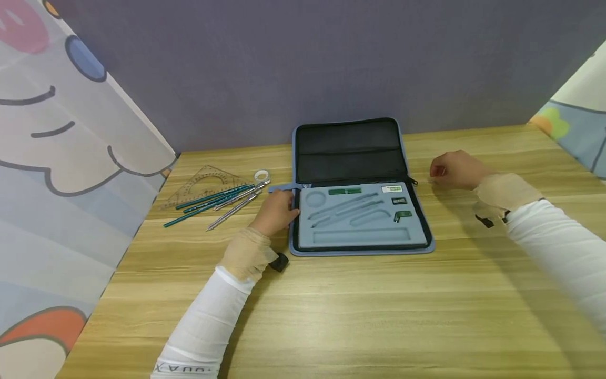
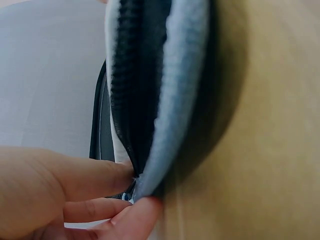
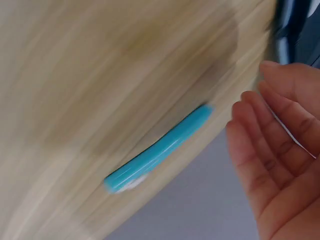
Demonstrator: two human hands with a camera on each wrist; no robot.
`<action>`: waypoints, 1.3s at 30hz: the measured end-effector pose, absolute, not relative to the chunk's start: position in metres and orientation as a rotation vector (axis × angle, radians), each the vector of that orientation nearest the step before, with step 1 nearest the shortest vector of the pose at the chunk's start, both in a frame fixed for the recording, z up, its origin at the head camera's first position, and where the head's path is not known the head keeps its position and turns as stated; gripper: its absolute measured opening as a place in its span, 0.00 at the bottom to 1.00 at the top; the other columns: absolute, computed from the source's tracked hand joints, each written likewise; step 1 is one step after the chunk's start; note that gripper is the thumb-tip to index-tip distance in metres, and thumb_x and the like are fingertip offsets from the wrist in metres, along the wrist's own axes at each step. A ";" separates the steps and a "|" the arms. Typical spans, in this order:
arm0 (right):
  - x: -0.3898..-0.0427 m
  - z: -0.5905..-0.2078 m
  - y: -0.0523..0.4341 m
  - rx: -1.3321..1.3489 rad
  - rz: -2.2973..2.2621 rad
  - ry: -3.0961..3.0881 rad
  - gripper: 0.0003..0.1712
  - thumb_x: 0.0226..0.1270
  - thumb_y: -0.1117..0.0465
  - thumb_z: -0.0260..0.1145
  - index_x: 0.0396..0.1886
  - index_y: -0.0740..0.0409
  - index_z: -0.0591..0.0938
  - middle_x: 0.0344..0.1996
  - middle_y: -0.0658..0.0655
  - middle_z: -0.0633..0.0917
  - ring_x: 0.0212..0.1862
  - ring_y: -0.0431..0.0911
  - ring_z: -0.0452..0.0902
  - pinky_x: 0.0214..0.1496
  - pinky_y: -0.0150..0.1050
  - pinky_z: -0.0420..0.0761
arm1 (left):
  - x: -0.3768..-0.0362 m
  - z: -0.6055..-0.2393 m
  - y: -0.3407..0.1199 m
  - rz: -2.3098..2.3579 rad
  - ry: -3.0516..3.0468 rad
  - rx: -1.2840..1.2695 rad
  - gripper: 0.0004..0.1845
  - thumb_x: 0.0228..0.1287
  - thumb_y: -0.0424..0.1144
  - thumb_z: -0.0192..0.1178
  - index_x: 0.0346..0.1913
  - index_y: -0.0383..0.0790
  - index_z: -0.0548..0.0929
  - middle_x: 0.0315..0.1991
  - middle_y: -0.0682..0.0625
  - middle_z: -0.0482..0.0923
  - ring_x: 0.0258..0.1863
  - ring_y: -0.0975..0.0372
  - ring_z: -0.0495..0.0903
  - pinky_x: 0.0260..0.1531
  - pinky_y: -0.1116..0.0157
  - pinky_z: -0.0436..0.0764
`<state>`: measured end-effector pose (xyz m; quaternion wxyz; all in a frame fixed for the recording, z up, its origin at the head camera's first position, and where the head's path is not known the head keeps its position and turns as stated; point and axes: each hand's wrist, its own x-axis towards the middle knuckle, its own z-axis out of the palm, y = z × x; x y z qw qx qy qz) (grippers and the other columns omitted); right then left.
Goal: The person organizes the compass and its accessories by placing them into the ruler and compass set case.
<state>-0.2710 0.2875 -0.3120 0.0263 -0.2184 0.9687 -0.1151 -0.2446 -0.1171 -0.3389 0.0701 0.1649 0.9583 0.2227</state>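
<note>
We see one open case (image 1: 360, 210) lying flat on the wooden table (image 1: 379, 316), near the back wall. Our left hand (image 1: 276, 210) pinches the case's left edge. Only the left wrist view shows how: thumb and fingers (image 2: 95, 175) squeeze the blue edge (image 2: 175, 100). Our right hand (image 1: 456, 169) hangs over the table right of the case, holding nothing. Its wrist view shows relaxed fingers (image 3: 280, 145) and one blue strip (image 3: 160, 150). Left of the case lie three green pencils (image 1: 208, 202), one clear triangle (image 1: 203, 181) and one tape roll (image 1: 261, 175).
</note>
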 end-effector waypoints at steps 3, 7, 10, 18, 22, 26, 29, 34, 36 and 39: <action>-0.271 -0.313 0.302 -0.611 -0.324 2.971 0.05 0.56 0.69 0.66 0.33 0.67 0.81 0.30 0.60 0.83 0.34 0.55 0.79 0.38 0.52 0.78 | -0.245 -0.339 -0.117 0.680 2.876 0.493 0.08 0.62 0.34 0.61 0.36 0.30 0.79 0.22 0.44 0.74 0.11 0.62 0.78 0.20 0.68 0.76; -0.270 -0.315 0.315 -0.530 -0.294 2.965 0.09 0.57 0.67 0.65 0.36 0.69 0.81 0.33 0.64 0.83 0.37 0.59 0.79 0.40 0.55 0.78 | -0.246 -0.340 -0.117 0.680 2.874 0.496 0.09 0.62 0.34 0.61 0.38 0.29 0.79 0.22 0.44 0.74 0.11 0.63 0.78 0.21 0.68 0.76; -0.270 -0.317 0.323 -0.490 -0.275 2.963 0.11 0.58 0.65 0.66 0.37 0.70 0.80 0.35 0.67 0.83 0.39 0.62 0.78 0.42 0.57 0.77 | -0.246 -0.340 -0.117 0.680 2.876 0.494 0.09 0.62 0.34 0.61 0.39 0.29 0.79 0.24 0.44 0.74 0.12 0.63 0.78 0.22 0.68 0.76; -0.267 -0.317 0.335 -0.431 -0.236 2.943 0.16 0.54 0.66 0.68 0.40 0.73 0.77 0.38 0.72 0.81 0.41 0.65 0.77 0.43 0.58 0.76 | -0.245 -0.340 -0.117 0.693 2.870 0.482 0.10 0.62 0.34 0.61 0.40 0.28 0.79 0.26 0.43 0.75 0.12 0.62 0.78 0.19 0.68 0.77; -0.266 -0.320 0.338 -0.425 -0.243 2.944 0.17 0.54 0.67 0.68 0.41 0.73 0.77 0.37 0.71 0.81 0.40 0.64 0.77 0.42 0.57 0.76 | -0.245 -0.340 -0.117 0.690 2.869 0.479 0.09 0.63 0.34 0.61 0.39 0.29 0.79 0.24 0.44 0.74 0.12 0.62 0.78 0.19 0.69 0.76; -0.266 -0.323 0.341 -0.467 -0.236 2.959 0.13 0.54 0.71 0.66 0.39 0.74 0.77 0.35 0.71 0.81 0.39 0.64 0.78 0.42 0.57 0.77 | -0.244 -0.339 -0.117 0.685 2.875 0.482 0.08 0.62 0.34 0.61 0.37 0.30 0.79 0.22 0.45 0.73 0.11 0.63 0.77 0.20 0.68 0.76; -0.266 -0.325 0.343 -0.494 -0.236 2.973 0.11 0.53 0.74 0.65 0.37 0.74 0.78 0.34 0.71 0.82 0.38 0.64 0.78 0.41 0.56 0.77 | -0.244 -0.339 -0.117 0.683 2.883 0.493 0.08 0.62 0.34 0.62 0.35 0.30 0.79 0.21 0.45 0.73 0.11 0.63 0.77 0.20 0.68 0.76; -0.265 -0.325 0.345 -0.531 -0.233 2.998 0.09 0.51 0.75 0.66 0.35 0.71 0.79 0.32 0.70 0.82 0.37 0.63 0.79 0.40 0.56 0.78 | -0.244 -0.339 -0.117 0.685 2.879 0.489 0.08 0.63 0.34 0.61 0.36 0.30 0.78 0.22 0.45 0.74 0.11 0.63 0.77 0.21 0.68 0.76; -0.264 -0.326 0.345 -0.536 -0.238 3.002 0.09 0.52 0.75 0.66 0.35 0.71 0.80 0.32 0.69 0.82 0.37 0.62 0.79 0.40 0.56 0.78 | -0.245 -0.339 -0.117 0.682 2.878 0.487 0.08 0.63 0.35 0.61 0.37 0.30 0.79 0.24 0.44 0.75 0.11 0.63 0.78 0.21 0.68 0.76; -0.264 -0.326 0.346 -0.526 -0.249 2.999 0.09 0.53 0.74 0.65 0.35 0.71 0.80 0.32 0.68 0.83 0.37 0.62 0.79 0.40 0.55 0.78 | -0.245 -0.339 -0.117 0.679 2.874 0.484 0.09 0.63 0.35 0.61 0.39 0.29 0.79 0.25 0.44 0.75 0.11 0.63 0.77 0.22 0.68 0.77</action>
